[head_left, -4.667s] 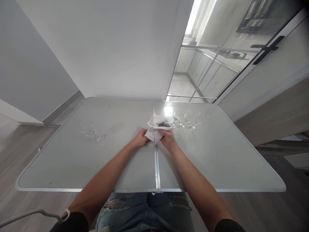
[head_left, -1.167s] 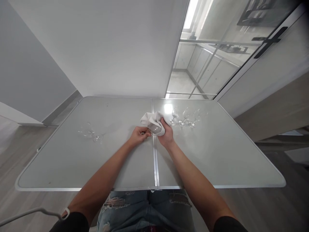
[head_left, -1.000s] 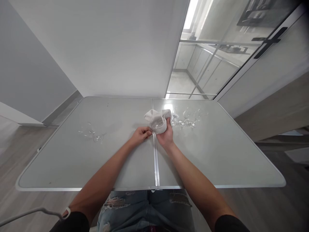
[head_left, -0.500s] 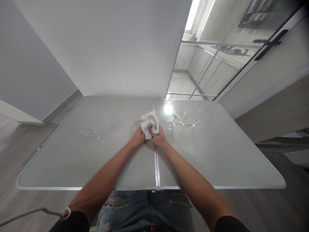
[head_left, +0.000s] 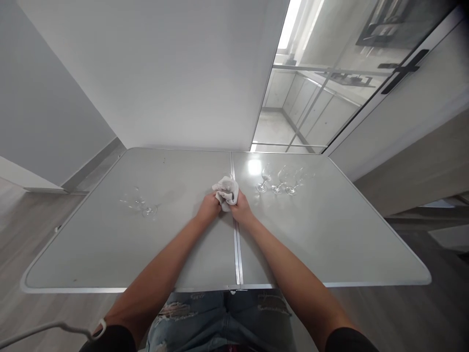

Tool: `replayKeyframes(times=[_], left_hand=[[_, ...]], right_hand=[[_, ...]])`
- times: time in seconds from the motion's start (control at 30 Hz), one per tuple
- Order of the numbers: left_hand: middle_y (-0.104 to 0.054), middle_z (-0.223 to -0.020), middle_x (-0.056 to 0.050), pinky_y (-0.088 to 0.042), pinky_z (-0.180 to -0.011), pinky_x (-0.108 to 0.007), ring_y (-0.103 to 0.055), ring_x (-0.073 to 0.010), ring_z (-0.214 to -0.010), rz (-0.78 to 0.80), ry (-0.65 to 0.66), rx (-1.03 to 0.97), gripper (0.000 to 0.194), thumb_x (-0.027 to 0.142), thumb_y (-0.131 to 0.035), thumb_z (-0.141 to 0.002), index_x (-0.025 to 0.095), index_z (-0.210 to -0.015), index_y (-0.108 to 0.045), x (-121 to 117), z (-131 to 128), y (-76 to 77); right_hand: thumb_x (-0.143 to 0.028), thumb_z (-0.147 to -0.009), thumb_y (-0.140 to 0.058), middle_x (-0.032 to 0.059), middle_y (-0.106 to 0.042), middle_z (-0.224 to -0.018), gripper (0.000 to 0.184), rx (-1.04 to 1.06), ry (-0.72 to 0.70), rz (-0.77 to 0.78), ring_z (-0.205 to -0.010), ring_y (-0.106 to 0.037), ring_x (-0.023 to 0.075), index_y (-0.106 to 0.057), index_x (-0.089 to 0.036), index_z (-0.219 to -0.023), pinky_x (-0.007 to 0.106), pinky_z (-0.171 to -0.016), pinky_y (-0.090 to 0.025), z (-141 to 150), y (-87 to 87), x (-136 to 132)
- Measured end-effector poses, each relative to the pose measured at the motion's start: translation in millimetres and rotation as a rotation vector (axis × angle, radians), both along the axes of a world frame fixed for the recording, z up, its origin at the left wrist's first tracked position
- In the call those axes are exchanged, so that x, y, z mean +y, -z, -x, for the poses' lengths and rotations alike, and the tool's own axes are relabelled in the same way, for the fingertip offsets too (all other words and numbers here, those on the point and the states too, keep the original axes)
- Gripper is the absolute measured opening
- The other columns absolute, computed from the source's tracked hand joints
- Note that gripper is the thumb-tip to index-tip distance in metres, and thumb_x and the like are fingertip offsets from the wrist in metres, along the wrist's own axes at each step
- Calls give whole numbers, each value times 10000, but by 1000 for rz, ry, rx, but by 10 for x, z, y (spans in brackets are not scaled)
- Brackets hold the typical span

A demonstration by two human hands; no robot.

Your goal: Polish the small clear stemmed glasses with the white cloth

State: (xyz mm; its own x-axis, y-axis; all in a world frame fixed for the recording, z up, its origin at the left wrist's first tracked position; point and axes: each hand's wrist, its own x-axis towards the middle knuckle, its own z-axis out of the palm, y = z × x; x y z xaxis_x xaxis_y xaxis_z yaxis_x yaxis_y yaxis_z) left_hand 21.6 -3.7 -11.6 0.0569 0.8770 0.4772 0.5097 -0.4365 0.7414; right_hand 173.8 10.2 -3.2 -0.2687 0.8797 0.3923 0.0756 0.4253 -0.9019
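A crumpled white cloth (head_left: 222, 187) is bunched between my two hands over the table's middle seam. Within its folds shows a clear wine glass (head_left: 227, 186), partly covered by the fabric. My left hand (head_left: 209, 206) is closed on the cloth from the left side. Opposite it, my right hand (head_left: 241, 209) grips the cloth from the right, some fingers hidden in the folds. Which hand bears the glass I cannot tell.
Several clear stemmed glasses (head_left: 277, 188) stand in a row to the right. On the left is another clear stemmed glass (head_left: 148, 210), its outline faint. The pale folding table (head_left: 330, 234) has a metal edge and meets a white wall (head_left: 164, 88). A glazed door (head_left: 315, 107) stands behind.
The cloth has shifted and folded down between my hands, so more of the glass inside it shows. Both hands keep nearly the same place; the standing glasses have not moved.
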Motion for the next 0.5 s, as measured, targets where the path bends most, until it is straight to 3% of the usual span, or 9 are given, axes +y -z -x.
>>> replayKeyframes(times=[0.17, 0.23, 0.33, 0.4, 0.5], left_hand=[[-582, -626, -15, -432, -680, -293, -528, -174, -626, -12, -92, -159, 158, 86, -647, -665, 216, -593, -591, -93, -20, -144], [-571, -651, -5, -425, -693, -293, -501, -167, -643, -28, -145, -227, 122, 140, -660, -706, 215, -636, -596, -136, -58, -213], [-621, -830, -30, -453, -767, -293, -545, -178, -784, -18, -186, -418, 81, 286, -669, -819, 213, -836, -639, -152, -121, -285], [-659, -992, -59, -476, -814, -294, -593, -190, -903, 52, -123, -616, 245, 402, -680, -853, 212, -1004, -643, -133, -151, -302], [-694, -1135, -101, -510, -859, -335, -657, -228, -991, 267, 107, -905, 467, 538, -682, -848, 205, -1170, -627, -106, -170, -295]], right_hand=[[-201, -788, -566, 40, -702, -902, 182, -61, 76, 68, -822, -613, 204, -642, -199, -953, 327, -793, -493, 1, -20, -13], [-284, -811, -611, 31, -692, -871, 145, 44, 118, 163, -811, -598, 193, -651, -196, -918, 311, -769, -492, 17, -49, -7], [-478, -798, -698, 26, -669, -789, 309, 328, 81, 444, -722, -583, 171, -654, -182, -874, 289, -674, -496, 47, -84, 4], [-536, -748, -756, 23, -655, -736, 388, 474, -50, 629, -633, -568, 156, -654, -177, -853, 286, -604, -491, 62, -101, -8], [-502, -710, -809, 15, -639, -685, 386, 508, -256, 766, -556, -550, 148, -656, -180, -858, 288, -539, -478, 61, -125, -52]])
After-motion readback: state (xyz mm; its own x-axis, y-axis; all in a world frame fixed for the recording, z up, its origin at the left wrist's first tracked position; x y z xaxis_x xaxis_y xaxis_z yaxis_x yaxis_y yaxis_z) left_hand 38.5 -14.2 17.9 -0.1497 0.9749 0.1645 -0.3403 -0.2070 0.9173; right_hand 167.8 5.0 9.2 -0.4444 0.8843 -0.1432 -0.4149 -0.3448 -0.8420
